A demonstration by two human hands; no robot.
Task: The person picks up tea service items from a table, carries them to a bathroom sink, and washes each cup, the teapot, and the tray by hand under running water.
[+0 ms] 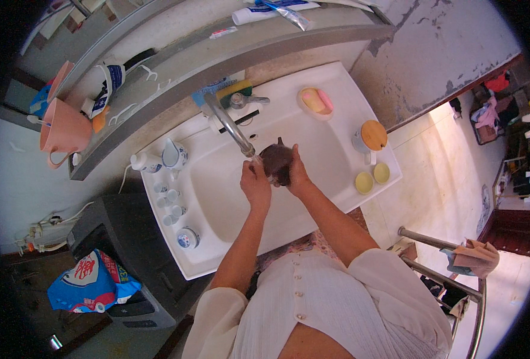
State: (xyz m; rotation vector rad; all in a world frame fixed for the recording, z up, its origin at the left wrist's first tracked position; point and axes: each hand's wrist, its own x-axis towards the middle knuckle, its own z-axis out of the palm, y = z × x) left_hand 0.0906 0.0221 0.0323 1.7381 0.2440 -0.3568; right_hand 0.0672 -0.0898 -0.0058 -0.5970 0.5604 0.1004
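A dark brown teapot (pixel 277 160) is held over the white ceramic sink (pixel 336 184), its short spout pointing towards the back wall. My right hand (pixel 298 176) cups the pot's right side. At its left side, my left hand (pixel 256 181) grips it with curled fingers, which hide part of the pot. Just above that hand is the mouth of a curved chrome faucet (pixel 231 125), and water runs from it onto the pot and fingers.
Small white cups (pixel 171 194), a lidded jar (pixel 187 238) and a blue-and-white pitcher (pixel 174 154) line the left rim. A soap dish (pixel 315 103), a wooden-lidded mug (pixel 373 135) and two yellow-green cups (pixel 364 183) stand right. A shelf (pixel 229 58) overhangs the back.
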